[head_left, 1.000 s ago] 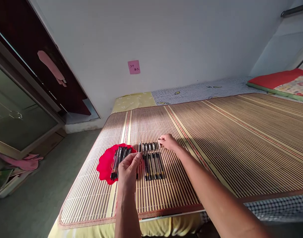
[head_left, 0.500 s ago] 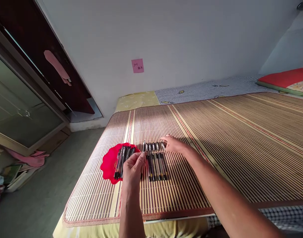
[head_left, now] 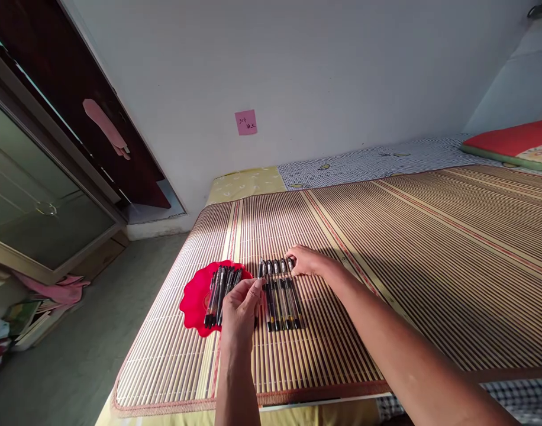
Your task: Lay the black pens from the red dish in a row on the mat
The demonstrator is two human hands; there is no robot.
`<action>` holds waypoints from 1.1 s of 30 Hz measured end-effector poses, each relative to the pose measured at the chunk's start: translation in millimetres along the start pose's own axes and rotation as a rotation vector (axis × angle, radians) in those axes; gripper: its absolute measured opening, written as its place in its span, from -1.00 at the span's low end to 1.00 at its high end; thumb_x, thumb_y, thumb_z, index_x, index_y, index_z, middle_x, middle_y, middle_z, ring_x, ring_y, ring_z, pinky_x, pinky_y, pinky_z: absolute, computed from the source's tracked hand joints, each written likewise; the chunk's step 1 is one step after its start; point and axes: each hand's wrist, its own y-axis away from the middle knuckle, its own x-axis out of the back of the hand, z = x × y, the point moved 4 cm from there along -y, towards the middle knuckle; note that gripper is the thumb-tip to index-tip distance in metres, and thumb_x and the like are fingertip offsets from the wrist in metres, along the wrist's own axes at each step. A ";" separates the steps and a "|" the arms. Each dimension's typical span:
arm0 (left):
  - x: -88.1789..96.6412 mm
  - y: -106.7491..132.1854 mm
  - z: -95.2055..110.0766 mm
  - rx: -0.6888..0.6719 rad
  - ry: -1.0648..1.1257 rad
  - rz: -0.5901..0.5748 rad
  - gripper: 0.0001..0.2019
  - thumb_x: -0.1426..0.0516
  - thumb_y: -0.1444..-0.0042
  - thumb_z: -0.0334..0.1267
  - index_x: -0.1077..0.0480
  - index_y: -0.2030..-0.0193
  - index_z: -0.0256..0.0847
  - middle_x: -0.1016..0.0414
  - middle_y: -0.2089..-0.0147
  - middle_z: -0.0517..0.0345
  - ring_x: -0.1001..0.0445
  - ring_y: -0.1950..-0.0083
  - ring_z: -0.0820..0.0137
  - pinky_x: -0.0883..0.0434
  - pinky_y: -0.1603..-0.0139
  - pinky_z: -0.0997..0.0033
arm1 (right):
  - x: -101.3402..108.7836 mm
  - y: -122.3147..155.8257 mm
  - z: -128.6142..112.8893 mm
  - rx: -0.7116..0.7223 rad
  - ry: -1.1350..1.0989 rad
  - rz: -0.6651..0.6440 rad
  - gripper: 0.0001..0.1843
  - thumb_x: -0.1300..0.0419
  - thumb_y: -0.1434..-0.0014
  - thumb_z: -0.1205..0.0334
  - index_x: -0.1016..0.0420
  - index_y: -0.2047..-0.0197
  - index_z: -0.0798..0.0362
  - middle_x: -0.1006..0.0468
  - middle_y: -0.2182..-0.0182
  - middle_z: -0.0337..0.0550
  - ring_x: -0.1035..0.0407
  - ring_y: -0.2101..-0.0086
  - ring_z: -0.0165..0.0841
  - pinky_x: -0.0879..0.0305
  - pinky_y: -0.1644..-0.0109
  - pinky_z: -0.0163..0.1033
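I see a big bamboo mat [head_left: 386, 248] on the bed, a red plate [head_left: 192, 299] with pens on it, my right hand [head_left: 307, 261] touching the row of pens [head_left: 280, 293], and my left hand [head_left: 239, 309] pinching one pen [head_left: 258, 290] beside that row.

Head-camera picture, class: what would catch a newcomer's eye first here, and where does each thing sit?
The bright red scalloped dish stands out first, lying on the striped bamboo mat near its left edge with a bundle of black pens across it. Just right of it, a neat row of pens lies side by side, with the left hand at its near left and the right hand at its far tips. A pink note sticks to the white wall.
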 end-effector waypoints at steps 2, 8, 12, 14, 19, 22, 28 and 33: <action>-0.6 -0.6 -1.7 0.014 0.016 -0.009 -0.54 -0.48 0.13 0.11 -0.62 0.32 -0.26 -0.30 0.53 0.30 -0.16 0.53 0.58 -0.10 0.52 0.59 | -1.1 -1.0 1.1 -0.003 -0.012 0.007 -0.38 -0.52 0.08 0.35 -0.63 -0.11 -0.01 -0.58 -0.04 -0.05 -0.49 0.05 -0.18 -0.36 0.10 -0.24; -2.8 1.0 -1.3 0.030 0.035 -0.013 -0.56 -0.48 0.11 0.08 -0.63 0.29 -0.27 -0.32 0.52 0.30 -0.21 0.53 0.58 -0.17 0.51 0.60 | -3.9 0.7 2.9 -0.047 -0.047 -0.009 -0.33 -0.52 0.01 0.34 -0.57 -0.20 0.05 -0.55 -0.10 0.03 -0.50 0.06 -0.19 -0.37 0.14 -0.23; -2.7 1.0 -1.1 0.014 0.008 -0.003 -0.57 -0.47 0.10 0.06 -0.64 0.28 -0.27 -0.35 0.51 0.27 -0.24 0.51 0.55 -0.18 0.51 0.60 | -3.9 0.7 3.6 -0.045 -0.051 -0.009 -0.28 -0.52 0.02 0.37 -0.54 -0.24 0.06 -0.54 -0.13 0.03 -0.49 0.03 -0.18 -0.38 0.10 -0.22; -2.0 0.1 -2.0 -0.001 -0.007 0.001 -0.58 -0.47 0.08 0.06 -0.63 0.28 -0.28 -0.36 0.50 0.26 -0.24 0.50 0.56 -0.18 0.50 0.61 | -3.9 -0.1 4.4 -0.042 -0.051 -0.010 -0.26 -0.53 0.04 0.39 -0.53 -0.24 0.05 -0.54 -0.14 0.02 -0.49 0.01 -0.18 -0.37 0.08 -0.23; -1.8 -1.6 -5.2 0.003 -0.009 -0.018 -0.57 -0.46 0.07 0.08 -0.63 0.28 -0.28 -0.32 0.52 0.28 -0.19 0.52 0.56 -0.12 0.52 0.60 | -1.9 1.6 3.7 -0.053 -0.066 -0.021 -0.31 -0.52 0.00 0.38 -0.56 -0.22 0.03 -0.55 -0.13 0.01 -0.50 0.02 -0.19 -0.37 0.12 -0.23; -2.1 -2.5 -6.2 -0.001 -0.025 -0.029 -0.56 -0.45 0.05 0.10 -0.62 0.29 -0.29 -0.28 0.54 0.30 -0.15 0.53 0.58 -0.08 0.53 0.60 | -0.3 3.9 0.9 -0.047 -0.068 -0.015 -0.35 -0.53 0.01 0.39 -0.59 -0.17 0.03 -0.58 -0.09 0.00 -0.50 0.03 -0.18 -0.36 0.13 -0.23; -2.5 -3.9 -11.3 0.035 -0.038 -0.022 -0.53 -0.45 0.10 0.14 -0.59 0.32 -0.27 -0.36 0.50 0.26 -0.23 0.53 0.55 -0.16 0.54 0.57 | 1.9 4.9 0.3 -0.029 -0.094 0.031 -0.32 -0.57 0.11 0.42 -0.63 -0.12 0.04 -0.60 -0.04 0.00 -0.51 0.06 -0.15 -0.38 0.13 -0.22; -5.2 -4.5 -14.2 -0.008 -0.003 -0.010 -0.58 -0.46 0.09 0.08 -0.57 0.33 -0.25 -0.37 0.51 0.28 -0.25 0.53 0.55 -0.19 0.50 0.57 | 17.8 32.3 -9.0 0.009 -0.238 0.199 -0.48 -0.39 -0.20 0.38 -0.53 -0.23 0.06 -0.58 -0.11 0.08 -0.53 0.08 -0.23 -0.45 0.08 -0.18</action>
